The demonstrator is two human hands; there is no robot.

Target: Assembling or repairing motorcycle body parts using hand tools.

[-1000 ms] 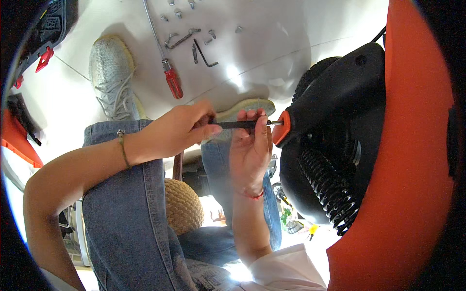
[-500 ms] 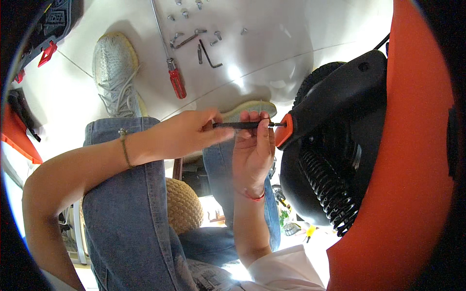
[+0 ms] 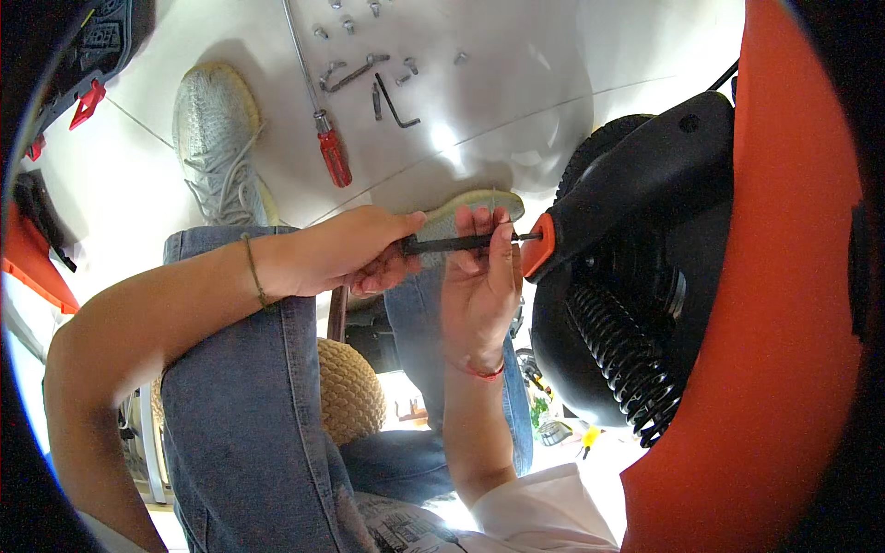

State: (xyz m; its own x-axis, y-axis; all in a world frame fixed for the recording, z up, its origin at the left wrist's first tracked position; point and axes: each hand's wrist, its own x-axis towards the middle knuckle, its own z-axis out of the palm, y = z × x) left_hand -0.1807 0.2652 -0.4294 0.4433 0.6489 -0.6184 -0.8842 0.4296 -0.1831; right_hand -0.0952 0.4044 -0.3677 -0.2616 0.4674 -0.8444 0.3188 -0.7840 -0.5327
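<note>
Your right hand (image 3: 481, 276) grips the black driver (image 3: 449, 244) near its front, thumb on one side and fingertips on the other. Your left hand (image 3: 369, 253) is at the driver's rear end, thumb stretched above it and fingers curled below; whether those fingers close firmly on it, you cannot tell from this view. The driver lies almost level between your hands, its thin metal shank reaching the orange cap (image 3: 545, 260) at the end of the black arm (image 3: 645, 175). How the tip sits in the cap is too small to make out.

Beyond the arm you have a knobbly tyre (image 3: 590, 147), a coiled black spring (image 3: 627, 369) and a big orange panel (image 3: 784, 276) along your right side. On the pale floor (image 3: 516, 55) ahead of you lie a red-handled screwdriver (image 3: 335, 158), a black hex key (image 3: 395, 103) with a short metal piece (image 3: 376, 101) just beside it, and several loose screws (image 3: 348, 27). Your laced shoe (image 3: 217, 138) stands left of the screwdriver, and a woven seat (image 3: 350, 394) shows between your legs.
</note>
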